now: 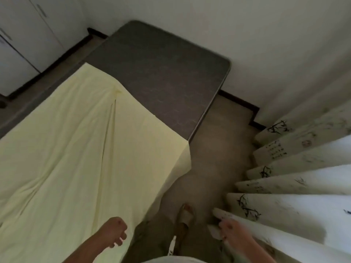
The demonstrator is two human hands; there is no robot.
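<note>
Far left: white cupboard (20, 59) with door handles, standing on the floor well away from the bed.

Yellow sheet (76, 158) covers the near and left part of the mattress (161, 76). It lies creased, with long folds running away from the camera. Its right edge hangs down over the side of the bed. The far end of the mattress is bare grey, with rounded corners, close to the wall (247, 25).

Left hand (114, 232): low in view, over the near right part of the sheet, close to the edge that hangs down. Fingers curled in, knuckles up. Can't tell whether it pinches fabric or is just balled up over it.

Middle: one foot in a light sandal (187, 215) on the floor (214, 149), in the strip between bed and curtain. A dark skirting board runs along the foot of the wall.

Right hand (234, 236): blurred, fingers look stretched out rather than curled, nothing gripped. Fingertips are at the nearest fold of the curtain (294, 211); looks like contact, but the blur keeps me from being sure.

Curtain fills the right side: pale, in deep pleats, with black ink-style prints and a small reddish mark on the cloth. Its hem reaches down near the floor.
</note>
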